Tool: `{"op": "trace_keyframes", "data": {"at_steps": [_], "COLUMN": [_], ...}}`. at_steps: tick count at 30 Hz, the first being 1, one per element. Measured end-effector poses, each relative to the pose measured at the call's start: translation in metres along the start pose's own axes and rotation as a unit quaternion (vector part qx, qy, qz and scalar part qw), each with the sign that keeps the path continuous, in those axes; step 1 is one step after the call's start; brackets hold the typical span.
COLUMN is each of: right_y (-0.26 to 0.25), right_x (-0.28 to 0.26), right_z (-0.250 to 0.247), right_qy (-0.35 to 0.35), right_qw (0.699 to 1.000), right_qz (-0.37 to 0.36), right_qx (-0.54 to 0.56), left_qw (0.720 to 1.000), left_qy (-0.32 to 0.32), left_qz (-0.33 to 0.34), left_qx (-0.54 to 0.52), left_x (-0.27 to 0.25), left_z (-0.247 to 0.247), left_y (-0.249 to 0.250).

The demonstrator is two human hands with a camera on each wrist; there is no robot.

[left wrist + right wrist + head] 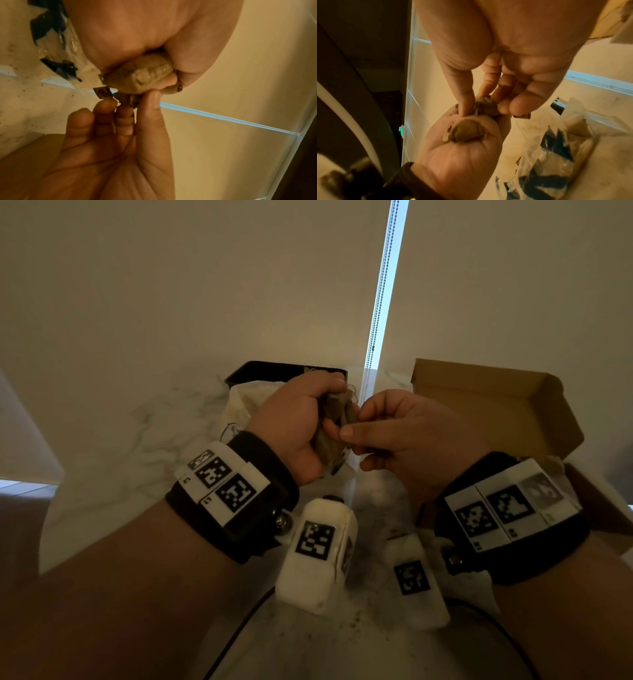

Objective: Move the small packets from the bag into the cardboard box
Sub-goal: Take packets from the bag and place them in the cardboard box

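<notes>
Only square coded markers on the wristbands [233, 491]; no text can be read.

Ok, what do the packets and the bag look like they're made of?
Packets: seemingly porous matte paper or fabric mesh, tan, with a crimped edge and soft bulging shape. Bag: thin clear plastic film, glossy and wrinkled, with dark blue print; contents show through.

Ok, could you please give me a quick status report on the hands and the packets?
Left hand grips bunched packets. Right hand pinches one from the bunch. Cardboard box open at right, bag behind; nothing in the way.
</notes>
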State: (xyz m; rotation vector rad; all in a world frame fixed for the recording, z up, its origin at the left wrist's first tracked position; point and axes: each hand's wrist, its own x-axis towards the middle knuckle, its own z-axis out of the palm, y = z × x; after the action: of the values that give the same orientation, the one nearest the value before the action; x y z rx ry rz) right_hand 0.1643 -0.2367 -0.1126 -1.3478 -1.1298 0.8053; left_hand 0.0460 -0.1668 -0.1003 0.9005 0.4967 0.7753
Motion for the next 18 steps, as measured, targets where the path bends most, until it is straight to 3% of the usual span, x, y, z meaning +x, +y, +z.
{"op": "trace_keyframes", "data": {"at_steps": [13,18], "right_y": [0.0004,-0.0015], "right_x": [0.003,0.0043], "right_z": [-0.0039,-0.0073], "right_qy": [0.066,0.051], "right_qw": [0.995,0.998], "right_qz": [-0.019,-0.022], "right_qx": [-0.077,0.016], "left_qw": [0.999,0.997], "left_qy": [0.036,0.069], "left_qz": [-0.016,0.006], "left_qx": [-0.033,-0.045], "left_x": [0.0003,0.0023], "left_z": [-0.0018,-0.0061], "left_y": [0.003,0.006]}}
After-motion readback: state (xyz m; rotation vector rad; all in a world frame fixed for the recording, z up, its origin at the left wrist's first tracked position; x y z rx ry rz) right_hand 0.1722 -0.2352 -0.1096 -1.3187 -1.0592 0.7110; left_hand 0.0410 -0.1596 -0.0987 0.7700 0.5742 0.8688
